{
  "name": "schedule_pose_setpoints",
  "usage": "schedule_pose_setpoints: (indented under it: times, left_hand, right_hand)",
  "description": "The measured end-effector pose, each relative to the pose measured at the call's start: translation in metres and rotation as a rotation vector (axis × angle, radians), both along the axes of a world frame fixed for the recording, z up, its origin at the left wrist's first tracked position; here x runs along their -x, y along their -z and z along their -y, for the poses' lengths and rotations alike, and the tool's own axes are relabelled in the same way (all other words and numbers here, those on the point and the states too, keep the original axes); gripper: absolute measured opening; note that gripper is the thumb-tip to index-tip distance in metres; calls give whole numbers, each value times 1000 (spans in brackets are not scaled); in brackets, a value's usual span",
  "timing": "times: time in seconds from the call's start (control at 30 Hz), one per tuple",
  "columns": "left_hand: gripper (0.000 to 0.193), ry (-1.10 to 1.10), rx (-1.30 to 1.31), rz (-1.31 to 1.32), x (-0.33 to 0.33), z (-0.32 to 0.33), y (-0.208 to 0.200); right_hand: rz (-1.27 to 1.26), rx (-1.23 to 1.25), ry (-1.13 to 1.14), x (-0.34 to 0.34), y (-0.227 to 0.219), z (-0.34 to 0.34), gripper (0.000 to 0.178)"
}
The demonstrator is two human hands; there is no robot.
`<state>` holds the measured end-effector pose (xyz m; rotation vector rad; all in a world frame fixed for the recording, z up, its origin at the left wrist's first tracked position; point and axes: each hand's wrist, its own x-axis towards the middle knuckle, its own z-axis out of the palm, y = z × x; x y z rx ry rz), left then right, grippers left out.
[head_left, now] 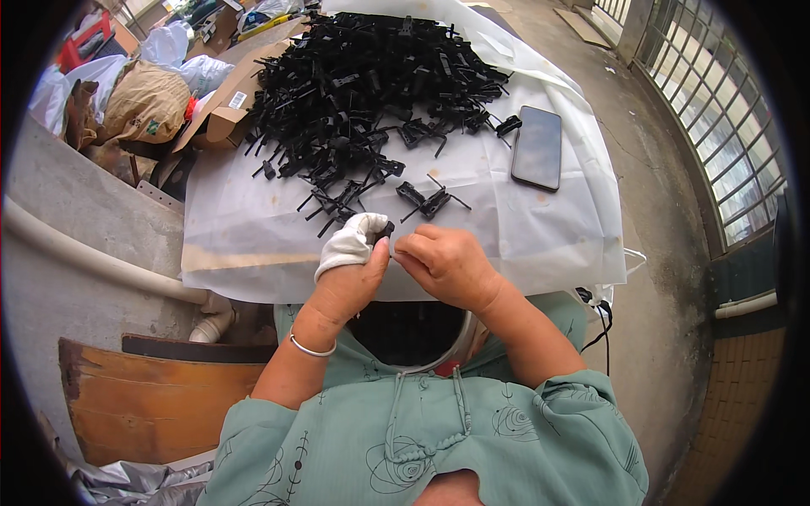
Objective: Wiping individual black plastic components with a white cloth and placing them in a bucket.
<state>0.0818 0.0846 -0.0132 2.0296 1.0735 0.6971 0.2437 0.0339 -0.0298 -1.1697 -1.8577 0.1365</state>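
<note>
My left hand [348,268], its fingers partly covered by a white glove, is closed around a small black plastic part [385,230]. Close beside it, my right hand [447,263] is bare, with thumb and fingertips pinched together near that part. Whatever lies between those right fingertips is too small to make out. Just beyond the hands, a few loose black plastic parts [434,203] with thin prongs lie on the white sheet [245,240]. Farther back rises a large heap of similar black parts [363,88].
A dark smartphone [537,148] lies right of the heap. Below the table edge, a round container [463,339] sits between my knees. Cardboard [226,125] and stuffed bags [148,101] crowd the left side. A barred window [717,110] stands at right.
</note>
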Motion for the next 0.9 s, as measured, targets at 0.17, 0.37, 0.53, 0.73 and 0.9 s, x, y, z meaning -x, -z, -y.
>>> schedule_pose_setpoints:
  times: [0.17, 0.37, 0.53, 0.73, 0.9]
  left_hand:
    - [23, 107, 462, 437, -1, 15, -19]
    - [25, 79, 188, 321, 4, 15, -18]
    - [25, 71, 92, 295, 3, 16, -8]
    - [27, 92, -137, 209, 1, 16, -5]
    - [30, 84, -499, -31, 0, 18, -6]
  right_hand:
    - [-662, 463, -20, 6, 1, -2, 21]
    - [-670, 450, -262, 3, -7, -2, 28]
    - [-461, 490, -253, 3, -3, 0, 30]
    - [-594, 537, -250, 8, 1, 0, 29]
    - [-622, 554, -161, 19, 14, -4, 29]
